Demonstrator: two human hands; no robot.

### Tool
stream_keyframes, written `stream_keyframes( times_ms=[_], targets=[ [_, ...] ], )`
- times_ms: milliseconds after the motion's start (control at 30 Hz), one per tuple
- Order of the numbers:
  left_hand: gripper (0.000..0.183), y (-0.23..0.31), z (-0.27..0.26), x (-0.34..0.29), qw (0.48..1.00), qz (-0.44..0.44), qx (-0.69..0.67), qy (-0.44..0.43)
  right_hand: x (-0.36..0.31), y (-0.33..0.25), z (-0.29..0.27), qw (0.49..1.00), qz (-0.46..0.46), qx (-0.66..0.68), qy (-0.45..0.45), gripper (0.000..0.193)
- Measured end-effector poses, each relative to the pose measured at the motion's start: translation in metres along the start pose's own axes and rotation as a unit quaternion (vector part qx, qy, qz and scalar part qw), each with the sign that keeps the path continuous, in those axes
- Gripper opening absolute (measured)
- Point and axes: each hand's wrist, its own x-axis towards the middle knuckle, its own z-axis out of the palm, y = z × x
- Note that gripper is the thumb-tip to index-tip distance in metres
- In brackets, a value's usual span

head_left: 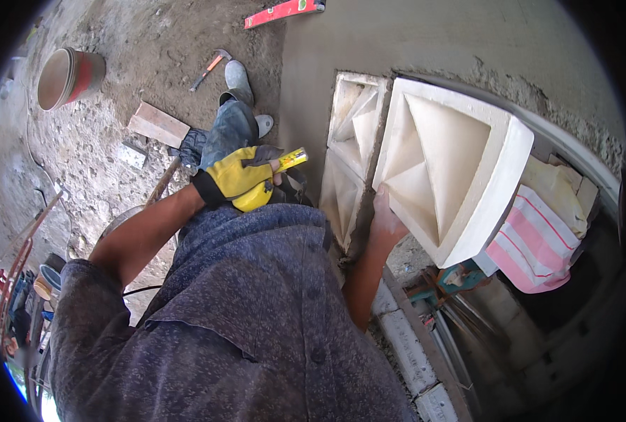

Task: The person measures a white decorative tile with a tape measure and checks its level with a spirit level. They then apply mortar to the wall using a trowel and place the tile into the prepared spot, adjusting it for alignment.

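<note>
My left hand (237, 174), in a yellow and black work glove, is closed round a yellow tape measure (255, 200) at my waist. A short length of its yellow blade (292, 160) sticks out to the right. My bare right hand (386, 224) grips the near left edge of a white breeze block (448, 144) with slanted faces in its hollow; some of its fingers are hidden. Just left of that block, narrower white blocks (355, 116) with similar slanted faces sit in the grey rendered wall (306, 84).
A red level (285, 11) lies at the far edge. A hammer (210, 69), a brick (158, 124) and a bucket (71, 77) are on the rough ground to the left. Pink-striped cloth (534, 243) hangs at the right, above grey blocks (404, 348).
</note>
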Motion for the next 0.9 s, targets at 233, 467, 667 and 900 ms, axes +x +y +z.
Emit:
stream_keyframes(
  times_ms=[233, 467, 667, 900],
  targets=[
    [0.029, 0.082, 0.016, 0.064, 0.994, 0.075, 0.03, -0.067, 0.002, 0.009, -0.002, 0.991, -0.039, -0.125, -0.025, 0.046],
    [0.029, 0.101, 0.029, 0.11, 0.982, 0.143, -0.062, -0.104, -0.003, 0.009, -0.008, 0.989, 0.088, -0.112, -0.032, 0.045],
    [0.029, 0.089, 0.033, 0.113, 0.983, 0.148, -0.059, -0.092, -0.002, -0.005, -0.009, 0.986, 0.093, -0.114, -0.075, 0.057],
    [0.032, 0.115, 0.011, 0.117, 0.973, 0.168, 0.154, -0.033, -0.003, 0.005, -0.008, 0.989, 0.111, -0.08, -0.047, 0.064]
  ],
)
